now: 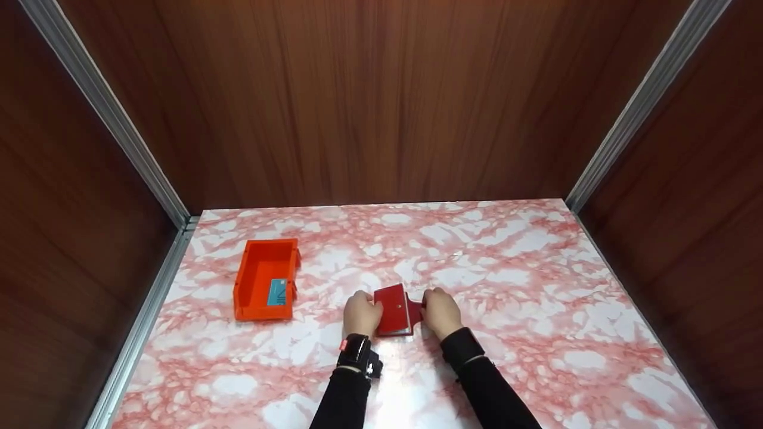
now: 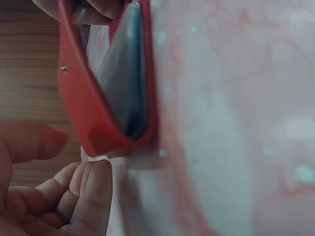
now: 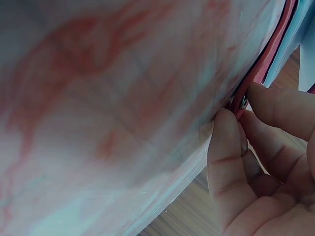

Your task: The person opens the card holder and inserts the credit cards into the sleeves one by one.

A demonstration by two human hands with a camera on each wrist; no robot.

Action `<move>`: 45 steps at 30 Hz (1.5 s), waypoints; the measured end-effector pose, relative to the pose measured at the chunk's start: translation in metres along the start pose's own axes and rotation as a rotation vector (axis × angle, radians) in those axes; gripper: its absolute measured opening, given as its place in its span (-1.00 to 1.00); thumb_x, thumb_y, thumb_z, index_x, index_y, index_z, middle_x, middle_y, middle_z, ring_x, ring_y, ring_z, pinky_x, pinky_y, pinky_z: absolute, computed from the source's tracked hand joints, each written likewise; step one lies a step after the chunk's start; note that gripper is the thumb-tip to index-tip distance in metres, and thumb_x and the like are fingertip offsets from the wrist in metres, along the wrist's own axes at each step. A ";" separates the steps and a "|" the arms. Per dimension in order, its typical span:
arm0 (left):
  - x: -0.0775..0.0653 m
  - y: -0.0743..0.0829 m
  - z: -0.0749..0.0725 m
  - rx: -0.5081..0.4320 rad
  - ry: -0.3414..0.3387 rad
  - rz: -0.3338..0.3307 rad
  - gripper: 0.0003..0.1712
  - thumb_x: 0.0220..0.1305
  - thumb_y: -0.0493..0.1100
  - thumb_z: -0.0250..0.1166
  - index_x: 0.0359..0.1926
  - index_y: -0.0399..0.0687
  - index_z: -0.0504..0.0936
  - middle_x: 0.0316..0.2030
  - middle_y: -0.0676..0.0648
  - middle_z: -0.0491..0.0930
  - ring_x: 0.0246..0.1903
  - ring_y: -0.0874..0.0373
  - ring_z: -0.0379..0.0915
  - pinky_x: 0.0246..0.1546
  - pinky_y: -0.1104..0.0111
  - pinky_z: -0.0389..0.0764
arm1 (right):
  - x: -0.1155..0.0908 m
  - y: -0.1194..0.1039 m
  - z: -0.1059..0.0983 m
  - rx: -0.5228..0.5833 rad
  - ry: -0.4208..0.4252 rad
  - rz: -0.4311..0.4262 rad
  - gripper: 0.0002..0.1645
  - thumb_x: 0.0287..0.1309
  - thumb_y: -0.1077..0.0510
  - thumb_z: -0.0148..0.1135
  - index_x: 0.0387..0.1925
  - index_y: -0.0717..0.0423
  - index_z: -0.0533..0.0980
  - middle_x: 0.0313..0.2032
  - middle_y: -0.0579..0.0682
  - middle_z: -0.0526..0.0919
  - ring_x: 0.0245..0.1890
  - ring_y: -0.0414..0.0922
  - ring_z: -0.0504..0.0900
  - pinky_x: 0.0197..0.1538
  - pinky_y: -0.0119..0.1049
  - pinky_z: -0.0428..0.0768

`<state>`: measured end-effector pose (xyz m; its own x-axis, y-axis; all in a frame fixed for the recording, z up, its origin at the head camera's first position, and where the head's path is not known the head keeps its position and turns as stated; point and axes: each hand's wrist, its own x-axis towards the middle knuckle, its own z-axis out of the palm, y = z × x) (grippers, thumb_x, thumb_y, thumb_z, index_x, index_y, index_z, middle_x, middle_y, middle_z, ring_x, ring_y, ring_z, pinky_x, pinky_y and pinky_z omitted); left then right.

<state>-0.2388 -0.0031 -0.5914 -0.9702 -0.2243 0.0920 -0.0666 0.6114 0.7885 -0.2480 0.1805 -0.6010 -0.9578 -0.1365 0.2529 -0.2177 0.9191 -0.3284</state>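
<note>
A red card wallet (image 1: 391,310) lies on the table between the two hands, its front cover partly lifted. Clear sleeves (image 2: 120,73) show inside it in the left wrist view, and a small metal snap stud sits on the cover. My left hand (image 1: 362,314) is beside the wallet's left, spine side. In the left wrist view its thumb and bent fingers are apart, with nothing gripped between them. With thumb and fingers, my right hand (image 1: 441,313) pinches the wallet's closing strap (image 3: 244,98) by its snap end, at the right side.
An orange open bin (image 1: 256,268) stands at the left of the table, with a blue card (image 1: 277,292) inside. The table (image 1: 506,256) has a red-and-white marbled top. Brown wood-grain panels (image 1: 369,107) with metal corner rails enclose its back and sides.
</note>
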 end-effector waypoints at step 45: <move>-0.001 0.039 -0.006 0.188 -0.008 0.203 -0.84 -0.06 -0.27 0.35 -0.49 -0.21 0.51 -0.54 -0.17 0.51 -0.46 -0.18 0.54 -0.37 0.04 0.54 | -0.001 0.001 -0.001 0.019 0.009 -0.015 -0.74 -0.14 0.34 0.48 -0.55 0.19 0.48 -0.51 0.09 0.49 -0.47 0.14 0.59 -0.34 -0.02 0.57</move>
<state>-0.2393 0.0162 -0.5569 -0.9700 -0.0773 0.2307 0.0877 0.7735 0.6278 -0.2466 0.1817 -0.6005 -0.9525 -0.1471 0.2666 -0.2360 0.9098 -0.3413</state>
